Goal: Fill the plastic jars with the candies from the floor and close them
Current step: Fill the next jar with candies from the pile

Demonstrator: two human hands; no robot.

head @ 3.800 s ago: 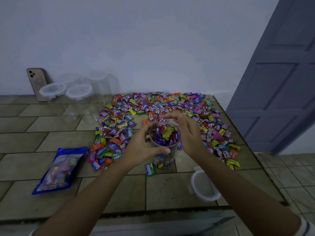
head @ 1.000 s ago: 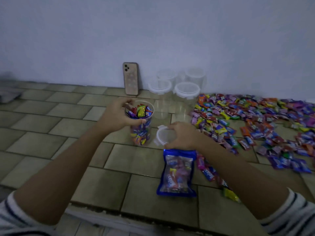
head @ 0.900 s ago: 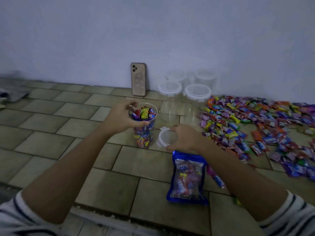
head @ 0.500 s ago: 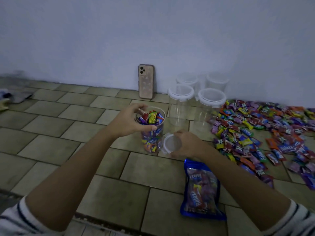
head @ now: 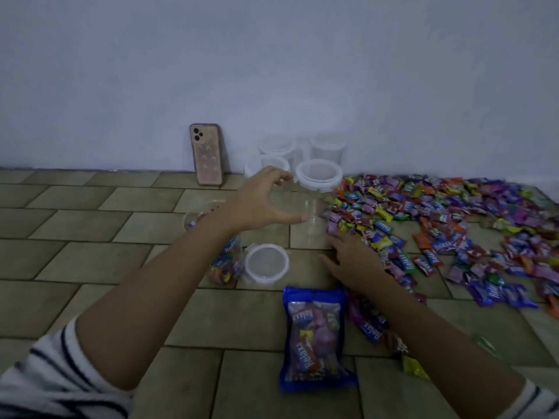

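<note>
Standing by, I see the left hand (head: 260,204) stretched toward the wall edge of the floor, thumb and fingers spread wide in a C and gripping nothing. It is lined up on the nearest of 4 empty jars (head: 319,176), all clear and capped. The plastic is so see-through that I cannot tell whether the fingers touch one yet.

The right hand (head: 354,261) lies with its fingers straight at the near edge of the candies (head: 453,225), which are spread across the floor toward the right. It holds nothing.

The filled jar (head: 223,261) stands on the floor under the left forearm, half hidden by it, with no lid on. Its lid (head: 266,263) lies just beside it. A blue bag (head: 314,337) lies nearer to me, and a phone (head: 207,154) leans against the wall.

My worry is that forearm. It passes right over the open full jar, so a dip of the elbow could tip it and spill the lot. The empties stand crowded together, so dragging 1 out could topple its neighbours. And with the lid lying loose, the full jar may well get left unclosed.
</note>
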